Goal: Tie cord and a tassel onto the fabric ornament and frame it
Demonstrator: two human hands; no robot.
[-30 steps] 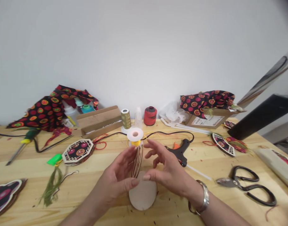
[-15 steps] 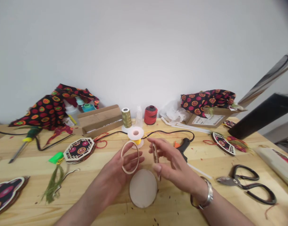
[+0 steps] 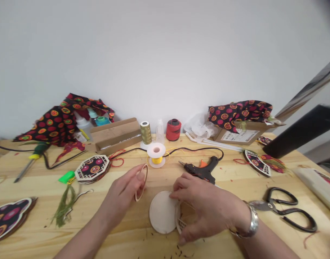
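Observation:
My left hand (image 3: pixel 127 189) holds a thin wooden ring (image 3: pixel 145 181) by its edge, tilted nearly edge-on above the table. Left of my right hand, a plain pale wooden disc (image 3: pixel 163 212) lies flat. My right hand (image 3: pixel 205 208) spans a round wooden openwork frame (image 3: pixel 181 223) at table level, with fingers at its far rim and thumb at the near side. The palm hides much of this frame, which touches or slightly overlaps the disc's right edge; I cannot tell which.
A black glue gun (image 3: pixel 204 171) lies behind my right hand, scissors (image 3: pixel 278 208) to the right. A yellow thread spool (image 3: pixel 156 156) stands ahead. Left are an octagonal ornament (image 3: pixel 92 168), a green tassel (image 3: pixel 64 207) and a screwdriver (image 3: pixel 30 163). Boxes line the wall.
My right hand has brought the openwork frame down to the table beside the disc. My left hand has turned over and moved left, tilting the ring nearly edge-on. The glue gun shows more fully.

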